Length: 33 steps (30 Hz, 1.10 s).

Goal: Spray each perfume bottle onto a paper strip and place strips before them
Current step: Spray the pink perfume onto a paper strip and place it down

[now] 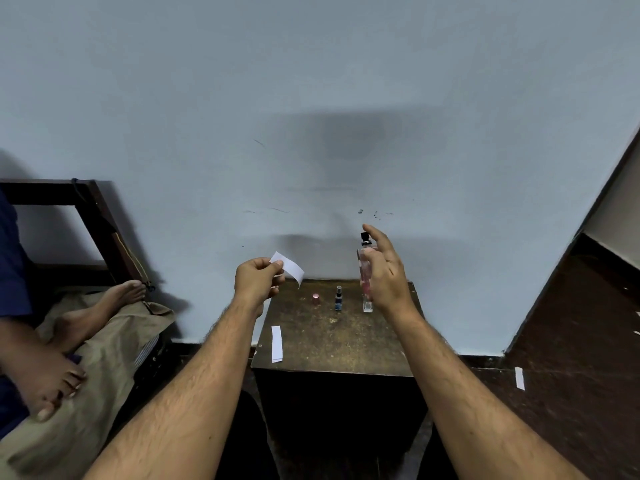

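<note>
Perfume bottles: 2 [365, 271] [338, 298]. Paper strips: 3 [289, 268] [276, 343] [520, 378]. Pink cap: 1 [316, 299].

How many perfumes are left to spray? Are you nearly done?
Maybe one is done: a white paper strip already lies on the brown wooden table. Now the right hand holds the tall pink glass perfume bottle, finger on its sprayer, toward the white paper strip pinched in the left hand. The small blue spray bottle has no strip before it.

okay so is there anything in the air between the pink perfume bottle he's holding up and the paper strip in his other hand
Nothing visible. The right hand holds the pink perfume bottle upright above the table, and the left hand pinches the paper strip at about the same height. Only bare wall shows in the gap between them; the blue bottle and pink cap stand lower.
</note>
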{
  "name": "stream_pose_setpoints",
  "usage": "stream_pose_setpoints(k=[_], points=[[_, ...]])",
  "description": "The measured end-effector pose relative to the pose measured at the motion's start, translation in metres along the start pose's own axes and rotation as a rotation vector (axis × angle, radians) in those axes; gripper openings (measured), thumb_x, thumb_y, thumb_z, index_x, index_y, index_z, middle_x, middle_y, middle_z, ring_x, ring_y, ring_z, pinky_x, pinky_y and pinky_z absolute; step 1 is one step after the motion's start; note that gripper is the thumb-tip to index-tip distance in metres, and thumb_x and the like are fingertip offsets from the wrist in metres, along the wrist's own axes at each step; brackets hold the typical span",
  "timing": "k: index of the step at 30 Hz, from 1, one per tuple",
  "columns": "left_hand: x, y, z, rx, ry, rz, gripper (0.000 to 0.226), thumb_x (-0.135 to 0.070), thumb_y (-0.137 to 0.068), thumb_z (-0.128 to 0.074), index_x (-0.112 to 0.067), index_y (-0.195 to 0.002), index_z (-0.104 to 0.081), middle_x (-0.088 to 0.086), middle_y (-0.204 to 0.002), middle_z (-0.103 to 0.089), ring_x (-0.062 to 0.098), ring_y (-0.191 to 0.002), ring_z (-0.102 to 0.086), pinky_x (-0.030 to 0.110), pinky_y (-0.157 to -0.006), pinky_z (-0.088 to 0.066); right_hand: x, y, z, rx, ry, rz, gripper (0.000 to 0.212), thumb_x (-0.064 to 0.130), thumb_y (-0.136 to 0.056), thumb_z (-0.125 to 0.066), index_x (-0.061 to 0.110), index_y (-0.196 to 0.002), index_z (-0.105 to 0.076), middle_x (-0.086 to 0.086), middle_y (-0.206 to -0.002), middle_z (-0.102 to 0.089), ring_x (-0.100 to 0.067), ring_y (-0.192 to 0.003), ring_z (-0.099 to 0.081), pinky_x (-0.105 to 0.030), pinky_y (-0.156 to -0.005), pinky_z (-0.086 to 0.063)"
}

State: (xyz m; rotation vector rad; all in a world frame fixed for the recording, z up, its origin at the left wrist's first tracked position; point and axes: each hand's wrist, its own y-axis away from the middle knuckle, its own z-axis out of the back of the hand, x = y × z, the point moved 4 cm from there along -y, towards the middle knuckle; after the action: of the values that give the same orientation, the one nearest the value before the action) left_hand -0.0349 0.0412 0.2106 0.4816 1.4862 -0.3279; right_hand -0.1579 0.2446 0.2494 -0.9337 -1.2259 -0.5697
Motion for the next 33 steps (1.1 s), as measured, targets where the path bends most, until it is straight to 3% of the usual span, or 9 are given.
stream_pose_setpoints(k=[4, 8, 12, 15, 21, 27, 33], points=[[0.017, 0.000, 0.004, -0.003, 0.017, 0.051, 0.006, -0.013, -0.093, -0.065, -0.009, -0.097, -0.065, 0.006, -0.087, -0.067, 0.013, -0.070, -0.064, 0.018, -0.046, -0.048, -0.007, 0.003, -0.002, 0.034, -0.038, -0.069, 0.042, 0.018, -0.101, -0.041, 0.031, -0.141, -0.043, 0.000, -0.070, -0.043, -0.009, -0.053, -0.038, -0.027, -0.048, -0.036], [0.032, -0.001, 0.009, 0.004, 0.036, 0.101, 0.004, -0.015, -0.093, -0.064, -0.011, -0.092, -0.064, 0.008, -0.092, -0.067, 0.014, -0.075, -0.065, 0.022, -0.053, -0.050, -0.020, 0.002, -0.002, 0.000, 0.012, -0.123, 0.045, 0.025, -0.100, -0.049, 0.026, -0.143, -0.038, 0.007, -0.104, -0.050, -0.012, -0.095, -0.054, -0.029, -0.077, -0.049], [0.046, -0.005, 0.012, 0.048, 0.095, 0.188, 0.006, -0.017, -0.098, -0.056, -0.013, -0.097, -0.060, 0.006, -0.097, -0.068, 0.019, -0.076, -0.072, 0.031, -0.069, -0.057, -0.037, 0.000, -0.004, -0.005, -0.015, -0.176, 0.042, 0.025, -0.097, -0.055, 0.022, -0.138, -0.045, 0.005, -0.115, -0.052, -0.009, -0.101, -0.055, -0.028, -0.079, -0.053], [0.057, -0.007, 0.014, 0.075, 0.109, 0.245, 0.009, -0.020, -0.101, -0.052, -0.014, -0.097, -0.057, 0.008, -0.104, -0.066, 0.023, -0.076, -0.074, 0.033, -0.065, -0.060, -0.050, -0.002, -0.008, 0.000, -0.012, -0.200, 0.039, 0.024, -0.096, -0.059, 0.018, -0.133, -0.050, 0.001, -0.118, -0.055, -0.016, -0.108, -0.057, -0.034, -0.083, -0.057], [0.073, -0.013, 0.019, 0.081, 0.080, 0.282, 0.013, -0.022, -0.103, -0.043, -0.014, -0.102, -0.053, 0.012, -0.106, -0.063, 0.023, -0.075, -0.075, 0.029, -0.057, -0.059, -0.065, -0.008, -0.016, -0.014, -0.018, -0.214, 0.034, 0.022, -0.092, -0.065, 0.017, -0.124, -0.055, 0.004, -0.110, -0.060, -0.015, -0.102, -0.061, -0.037, -0.087, -0.057], [0.090, -0.016, 0.019, 0.066, 0.020, 0.285, 0.018, -0.022, -0.105, -0.036, -0.019, -0.098, -0.052, 0.005, -0.087, -0.071, 0.012, -0.059, -0.072, 0.024, -0.050, -0.049, -0.086, -0.019, -0.021, -0.078, 0.096, -0.200, 0.031, 0.025, -0.080, -0.079, 0.020, -0.105, -0.062, 0.001, -0.095, -0.067, -0.017, -0.092, -0.068, -0.045, -0.084, -0.059], [0.121, -0.031, 0.018, 0.053, -0.005, 0.311, 0.018, -0.025, -0.105, -0.035, -0.017, -0.107, -0.050, 0.009, -0.091, -0.073, 0.015, -0.063, -0.073, 0.022, -0.049, -0.049, -0.109, -0.034, -0.037, -0.017, 0.286, -0.168, 0.025, 0.018, -0.074, -0.082, 0.020, -0.094, -0.067, 0.007, -0.085, -0.069, -0.007, -0.078, -0.063, -0.035, -0.080, -0.056]])
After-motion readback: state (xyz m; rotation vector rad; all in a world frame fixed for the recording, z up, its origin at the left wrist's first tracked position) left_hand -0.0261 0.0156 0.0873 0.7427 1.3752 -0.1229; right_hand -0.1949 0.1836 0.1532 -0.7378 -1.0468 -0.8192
